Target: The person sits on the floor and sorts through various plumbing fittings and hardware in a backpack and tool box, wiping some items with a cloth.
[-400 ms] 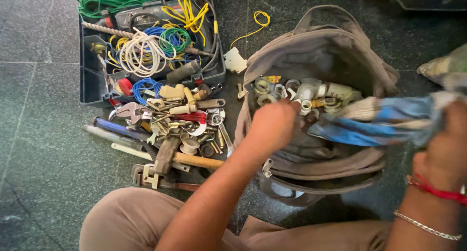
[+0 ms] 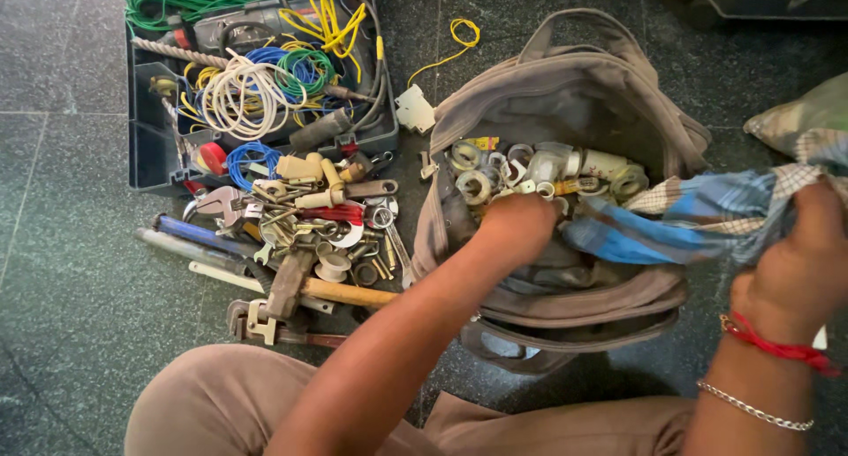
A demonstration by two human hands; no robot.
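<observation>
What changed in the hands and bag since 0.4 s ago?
The left hand dropped slightly lower in the open bag, toward the near side of the fittings. The right hand pulled the blue checked cloth a little further right. Both grips look unchanged; the tool pile and the case of wires stayed put.

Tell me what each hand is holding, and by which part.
The right hand grips the blue checked cloth by its bunched end. The left hand is inside the open grey bag among fittings; any hold there cannot be told.
</observation>
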